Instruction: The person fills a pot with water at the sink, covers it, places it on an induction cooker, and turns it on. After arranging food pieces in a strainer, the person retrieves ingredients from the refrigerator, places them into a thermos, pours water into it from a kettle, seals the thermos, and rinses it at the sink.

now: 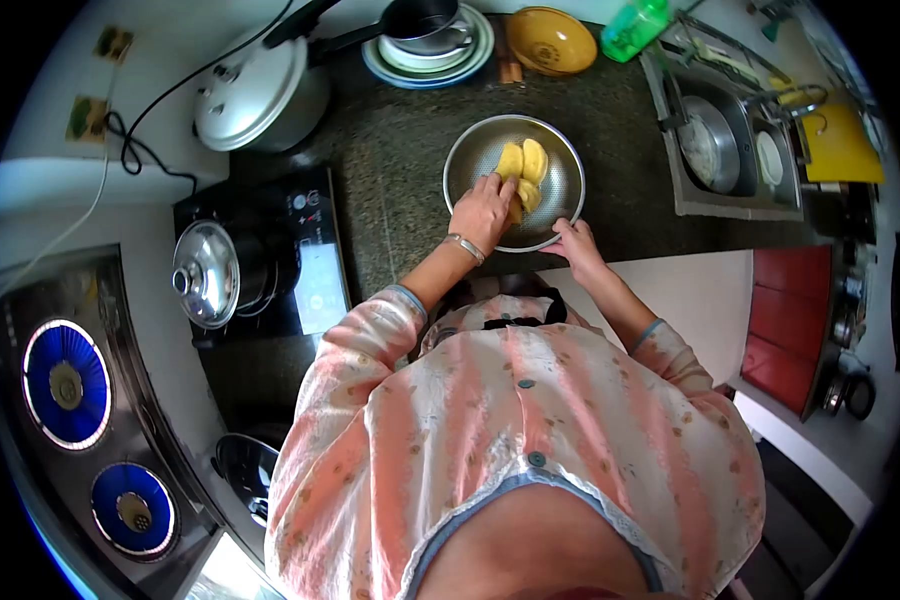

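A round metal colander (pixel 560 215) with a perforated bottom rests on the dark countertop in front of me. Several peeled yellow potato-like pieces (pixel 534 160) lie in it; I cannot tell their exact kind. My left hand (pixel 484 210), with a bracelet at the wrist, reaches over the near left rim. Its fingers are curled on one of the yellow pieces, which they partly cover. At the near right, my right hand (pixel 576 243) pinches the colander's rim between thumb and fingers.
On the left stand a pressure cooker (pixel 255 100) and a lidded pot (pixel 210 275) on an induction cooktop (pixel 320 215). Stacked plates (pixel 375 68) with a saucepan, a brown bowl (pixel 552 42) and a green bottle (pixel 635 30) line the back. A sink (pixel 745 195) is at right.
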### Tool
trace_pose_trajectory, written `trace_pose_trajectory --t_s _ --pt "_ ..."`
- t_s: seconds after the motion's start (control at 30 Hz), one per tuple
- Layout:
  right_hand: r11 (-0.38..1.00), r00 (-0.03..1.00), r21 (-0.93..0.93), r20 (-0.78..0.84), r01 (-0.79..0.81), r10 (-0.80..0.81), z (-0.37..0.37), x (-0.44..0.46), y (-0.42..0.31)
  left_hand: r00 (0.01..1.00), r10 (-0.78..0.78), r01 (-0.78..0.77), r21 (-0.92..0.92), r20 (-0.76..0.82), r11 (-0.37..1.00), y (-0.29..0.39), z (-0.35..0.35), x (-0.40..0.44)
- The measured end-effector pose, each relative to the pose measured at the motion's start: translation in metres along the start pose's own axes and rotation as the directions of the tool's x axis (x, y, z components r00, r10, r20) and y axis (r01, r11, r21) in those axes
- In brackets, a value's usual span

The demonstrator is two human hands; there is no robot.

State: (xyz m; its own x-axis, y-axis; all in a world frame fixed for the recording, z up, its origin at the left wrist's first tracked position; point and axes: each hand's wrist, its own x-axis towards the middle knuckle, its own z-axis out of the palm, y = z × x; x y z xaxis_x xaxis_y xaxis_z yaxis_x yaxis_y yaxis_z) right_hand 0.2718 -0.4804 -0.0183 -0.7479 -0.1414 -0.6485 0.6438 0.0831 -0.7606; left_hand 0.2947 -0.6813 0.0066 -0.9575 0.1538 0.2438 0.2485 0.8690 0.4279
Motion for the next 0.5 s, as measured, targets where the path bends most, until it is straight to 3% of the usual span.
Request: trace_pose_trajectory --t_s 0.17,0.3,0.37,0.5 --pt "0.995 1.0 0.1 -0.002 0.001 -0.001 -0.043 0.011 -0.002 0.998 -0.04 0.04 -0.006 0.047 0.999 0.041 0.026 0.024" --pt "0.996 0.994 0.077 0.101 -0.047 0.039 -0.084 0.026 -0.015 0.998 -0.035 0.039 -0.079 0.048 0.996 0.061 0.042 0.047" --pt "0.994 0.962 0.066 0.267 -0.086 0.066 -0.108 0.037 -0.027 0.995 -0.033 0.039 -0.066 0.091 0.997 0.074 0.05 0.057" --pt "0.99 0.936 0.009 0.327 -0.144 0.133 -0.138 0.048 -0.048 0.996 -0.054 0.057 -0.037 0.076 0.998 0.101 0.06 0.068"
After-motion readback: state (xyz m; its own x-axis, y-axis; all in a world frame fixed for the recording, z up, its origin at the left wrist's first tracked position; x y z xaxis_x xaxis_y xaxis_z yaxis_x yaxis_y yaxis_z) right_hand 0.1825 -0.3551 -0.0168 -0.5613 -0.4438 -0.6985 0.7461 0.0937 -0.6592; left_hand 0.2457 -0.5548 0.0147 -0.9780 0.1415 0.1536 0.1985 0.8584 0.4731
